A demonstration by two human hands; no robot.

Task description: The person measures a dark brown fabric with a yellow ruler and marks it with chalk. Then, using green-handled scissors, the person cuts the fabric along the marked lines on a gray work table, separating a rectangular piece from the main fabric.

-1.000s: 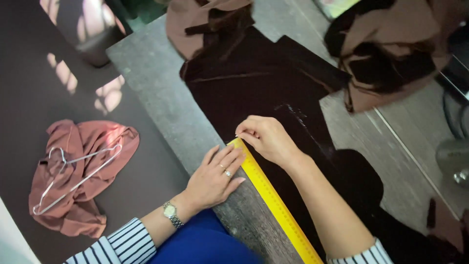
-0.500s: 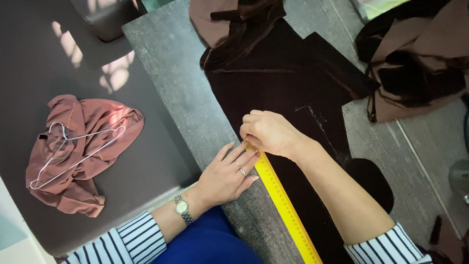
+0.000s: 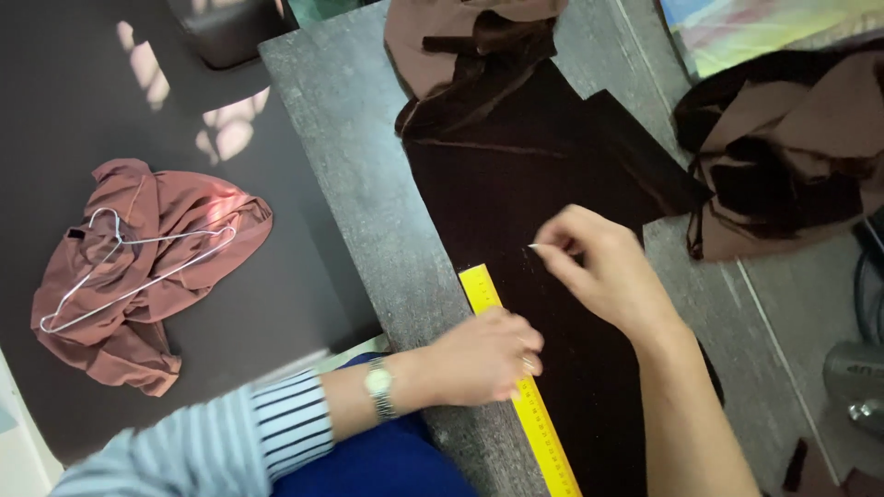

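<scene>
Dark brown fabric [image 3: 543,184] lies flat on the grey table [image 3: 368,184]; the right hand [image 3: 603,271] pinches a small white chalk [image 3: 534,246] above it, while the left hand [image 3: 479,359], fingers curled, presses the yellow ruler [image 3: 539,423] along its edge.

right hand [image 3: 603,271] lifted off yellow ruler [image 3: 520,382], left hand [image 3: 483,359] now pressing on it

I'm seeing my left hand [image 3: 483,357] wearing a ring on one finger and a silver wristwatch [image 3: 378,387] with a pale dial. The left sleeve [image 3: 230,437] is showing white with dark stripes; my right hand [image 3: 603,267] is wearing nothing.
</scene>
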